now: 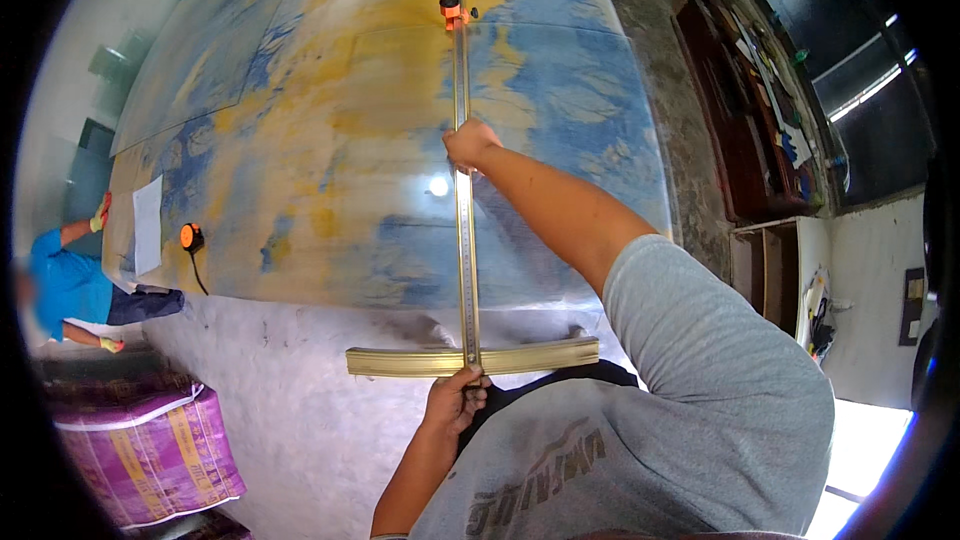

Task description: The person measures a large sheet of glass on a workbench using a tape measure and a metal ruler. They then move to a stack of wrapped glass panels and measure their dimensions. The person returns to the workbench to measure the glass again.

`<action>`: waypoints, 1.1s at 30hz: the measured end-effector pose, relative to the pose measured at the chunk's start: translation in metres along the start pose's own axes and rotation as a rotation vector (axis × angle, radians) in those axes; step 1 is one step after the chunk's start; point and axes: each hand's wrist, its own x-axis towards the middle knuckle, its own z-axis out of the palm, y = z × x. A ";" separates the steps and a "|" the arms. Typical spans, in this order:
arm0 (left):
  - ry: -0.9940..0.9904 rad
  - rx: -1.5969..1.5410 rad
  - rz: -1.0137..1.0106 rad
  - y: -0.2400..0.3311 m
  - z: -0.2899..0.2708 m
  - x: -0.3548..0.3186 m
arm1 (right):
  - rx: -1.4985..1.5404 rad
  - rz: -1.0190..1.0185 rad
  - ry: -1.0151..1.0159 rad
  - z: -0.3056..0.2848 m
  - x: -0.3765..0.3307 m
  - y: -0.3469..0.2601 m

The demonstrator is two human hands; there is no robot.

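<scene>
A long metal T-square (465,270) with a graduated blade lies lengthwise over the table. Its brass-coloured crossbar (540,357) sits just off the table's near edge, close to my body. My left hand (458,400) is closed round the blade's near end, at the crossbar. Further up, my right hand (472,145) grips the blade with the arm stretched out over the table. An orange sliding piece with a black knob (453,13) is mounted on the blade beyond my right hand. Beneath lies a table (330,170) with a blue, yellow and white mottled surface.
An orange and black tape measure (191,236) and a white sheet (147,225) lie at the table's left. A person in a blue shirt (75,275) with gloves stands there. Purple wrapped bundles (150,450) sit lower left. A dark red shelf unit (740,110) stands right.
</scene>
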 end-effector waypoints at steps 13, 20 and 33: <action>-0.113 -0.010 -0.181 -0.218 0.248 0.086 | -0.516 -0.055 0.018 -0.137 -0.085 0.302; -0.579 -0.207 -0.185 -0.346 0.346 0.155 | -0.520 -0.048 0.027 -0.198 -0.125 0.461; -0.930 1.438 0.035 -0.365 0.266 0.153 | 0.528 0.291 0.613 -0.309 -0.327 0.527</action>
